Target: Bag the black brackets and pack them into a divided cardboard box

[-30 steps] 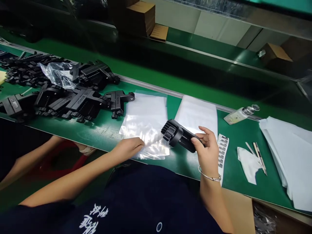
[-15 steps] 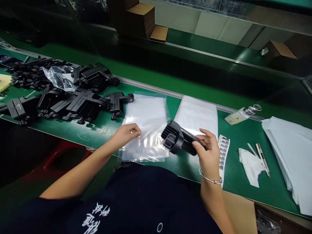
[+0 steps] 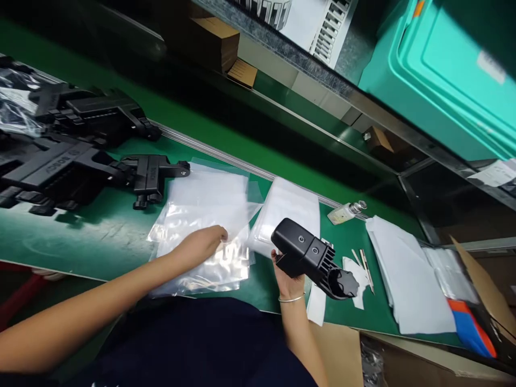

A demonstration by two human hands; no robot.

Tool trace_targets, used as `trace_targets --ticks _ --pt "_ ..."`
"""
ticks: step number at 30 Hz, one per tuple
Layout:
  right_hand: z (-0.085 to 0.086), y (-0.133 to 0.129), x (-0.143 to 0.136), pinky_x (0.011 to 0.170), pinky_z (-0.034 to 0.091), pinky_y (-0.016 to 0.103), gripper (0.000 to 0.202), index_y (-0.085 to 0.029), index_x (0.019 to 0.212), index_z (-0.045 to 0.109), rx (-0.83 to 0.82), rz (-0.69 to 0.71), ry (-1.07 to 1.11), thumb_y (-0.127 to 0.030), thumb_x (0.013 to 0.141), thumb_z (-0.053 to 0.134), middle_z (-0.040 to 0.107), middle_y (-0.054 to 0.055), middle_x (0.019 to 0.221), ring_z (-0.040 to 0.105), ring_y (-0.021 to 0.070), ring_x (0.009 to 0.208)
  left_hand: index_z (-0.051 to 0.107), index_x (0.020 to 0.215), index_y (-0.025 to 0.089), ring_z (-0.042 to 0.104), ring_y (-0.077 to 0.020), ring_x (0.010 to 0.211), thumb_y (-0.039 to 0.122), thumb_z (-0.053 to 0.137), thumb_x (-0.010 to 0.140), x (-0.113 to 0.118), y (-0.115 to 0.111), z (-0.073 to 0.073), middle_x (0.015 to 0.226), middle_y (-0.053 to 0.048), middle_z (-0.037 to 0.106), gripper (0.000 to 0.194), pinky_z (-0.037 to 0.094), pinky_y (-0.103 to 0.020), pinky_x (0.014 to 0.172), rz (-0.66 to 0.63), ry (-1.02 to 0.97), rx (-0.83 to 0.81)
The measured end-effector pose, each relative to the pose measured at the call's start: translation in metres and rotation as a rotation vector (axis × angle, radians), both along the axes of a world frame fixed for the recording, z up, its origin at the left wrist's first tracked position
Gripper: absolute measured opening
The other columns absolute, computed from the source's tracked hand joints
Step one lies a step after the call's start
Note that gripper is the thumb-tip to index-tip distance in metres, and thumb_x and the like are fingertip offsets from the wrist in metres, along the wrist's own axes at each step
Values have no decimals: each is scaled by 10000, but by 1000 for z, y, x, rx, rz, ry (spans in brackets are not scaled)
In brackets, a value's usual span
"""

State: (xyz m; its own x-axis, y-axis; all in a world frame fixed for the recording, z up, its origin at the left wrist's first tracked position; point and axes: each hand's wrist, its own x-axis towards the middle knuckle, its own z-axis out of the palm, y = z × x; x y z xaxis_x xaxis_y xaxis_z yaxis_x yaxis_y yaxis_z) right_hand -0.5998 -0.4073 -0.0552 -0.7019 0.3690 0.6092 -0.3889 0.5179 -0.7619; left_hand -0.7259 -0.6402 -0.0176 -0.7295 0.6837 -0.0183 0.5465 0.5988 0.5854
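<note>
My right hand is closed round a black plastic part, holding it up over the bench with two round screw spots facing up and a ribbed, rounded end to the right. My left hand is over a stack of clear plastic bags, fingers pinched together at the bags' right side; whether a bag edge is between them is too small to tell. A second stack of whitish bags lies behind the black part. One similar black part sits by the clear bags' upper left.
More black parts are heaped at the left. Rightward lie a bottle, a white scrap, a pen and white sheets. A shelf with a teal bin overhangs the upper right.
The view has swung right. The black part in my right hand has been turned over, its ribbed end now pointing right. The top clear bags look shifted and fanned out under my left hand.
</note>
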Motion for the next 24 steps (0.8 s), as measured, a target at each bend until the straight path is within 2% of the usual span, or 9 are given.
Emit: trace_targets --ticks 3,7,11,15,16,18,20,22,24 --pt "0 -2 3 598 597 414 545 -357 1453 276 32 -49 -66 -139 970 145 661 6 791 690 206 706 616 936 193 651 -211 829 278 344 857 -8 0 11 930 -56 692 296 492 -300 718 64 -40 128" --pt "-1 -4 1 617 602 464 555 -391 1459 227 41 -32 -82 -144 964 178 677 7 849 701 231 769 597 737 202 608 -185 685 327 445 802 -8 4 24 754 -25 651 207 448 -269 616 66 -112 131" --pt "1 -4 0 621 586 505 500 -445 1429 263 5 53 -90 -243 975 214 674 -10 804 695 265 743 599 686 201 601 -180 681 390 457 814 -10 8 21 718 -14 643 269 416 -255 604 33 -207 130" --pt "13 1 1 650 573 462 537 -318 1381 392 -106 99 -139 -320 989 26 673 53 854 683 244 767 625 700 196 602 -173 683 310 392 825 -15 11 15 716 -10 654 288 409 -250 621 -74 -285 99" --pt "17 3 1 645 568 438 543 -279 1364 418 -132 112 -156 -352 992 28 668 64 857 678 236 759 622 696 191 598 -173 681 285 405 805 -14 12 15 718 -13 651 260 405 -250 619 -79 -280 85" --pt "27 5 -2 624 550 376 490 -227 1319 460 -182 157 -208 -447 992 168 656 62 841 663 213 722 611 698 181 595 -181 699 258 447 766 -11 17 16 739 -25 642 193 402 -256 626 -64 -231 69" --pt "36 8 -5 649 533 338 485 -212 1285 481 -255 240 -295 -529 923 419 649 52 863 647 195 733 619 761 179 606 -196 763 253 476 761 -6 22 15 811 -38 654 161 411 -264 654 -40 -193 93" --pt "41 10 -7 712 518 327 565 -226 1257 495 -324 308 -380 -543 806 622 647 47 918 634 189 795 616 807 181 608 -205 799 247 480 774 -1 25 14 854 -44 659 155 415 -270 666 -2 -198 100" --pt "43 13 -6 767 502 332 587 -238 1231 511 -348 299 -455 -512 748 702 643 43 948 619 188 843 585 759 185 595 -201 771 247 485 781 2 22 14 820 -38 643 119 405 -273 647 59 -193 66"
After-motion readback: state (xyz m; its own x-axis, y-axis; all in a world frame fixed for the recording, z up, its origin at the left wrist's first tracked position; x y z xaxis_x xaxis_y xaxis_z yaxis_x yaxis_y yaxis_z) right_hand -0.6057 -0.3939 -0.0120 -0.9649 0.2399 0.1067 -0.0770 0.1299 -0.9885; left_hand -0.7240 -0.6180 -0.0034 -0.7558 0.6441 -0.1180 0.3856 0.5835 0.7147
